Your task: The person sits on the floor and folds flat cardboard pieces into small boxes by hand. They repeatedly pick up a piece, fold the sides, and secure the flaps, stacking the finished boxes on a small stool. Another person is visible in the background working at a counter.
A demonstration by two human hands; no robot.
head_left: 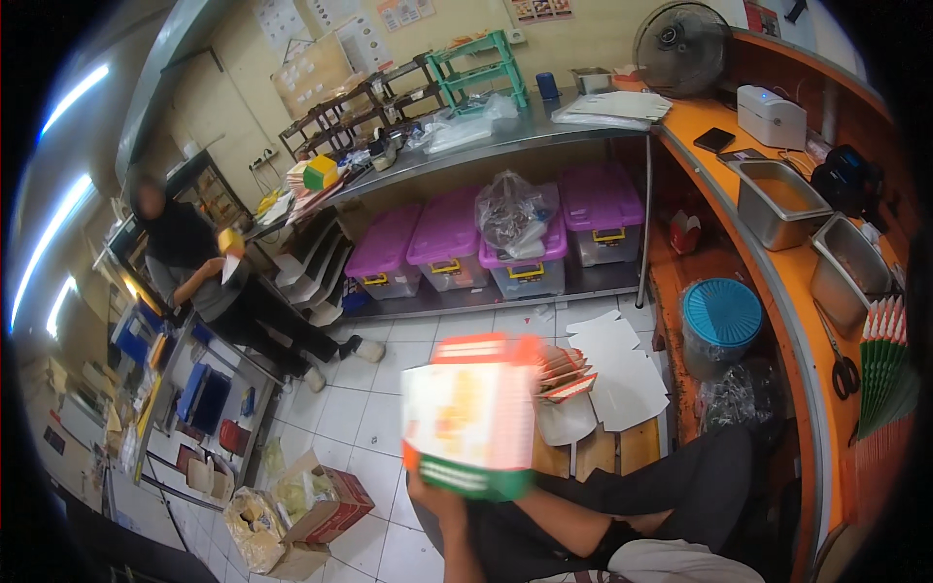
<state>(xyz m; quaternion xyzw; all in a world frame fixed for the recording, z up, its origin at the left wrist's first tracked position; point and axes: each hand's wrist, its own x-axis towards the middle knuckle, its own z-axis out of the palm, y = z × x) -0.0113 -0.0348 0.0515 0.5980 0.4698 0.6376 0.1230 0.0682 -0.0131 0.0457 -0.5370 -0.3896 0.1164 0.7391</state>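
My left grip (439, 499) holds the red, white and green carton (465, 416) by its lower edge near my lap (680, 471); my right grip's hold, hidden behind it, I cannot tell, so one weak pinch might drop it floorward.

At the lower centre, the bare left forearm (461, 549) rises steeply to the left hand (437, 497), closed in a grip; the right forearm (567, 525) slants up leftward, its hand hidden; dark-clad legs (671, 483) spread lower right
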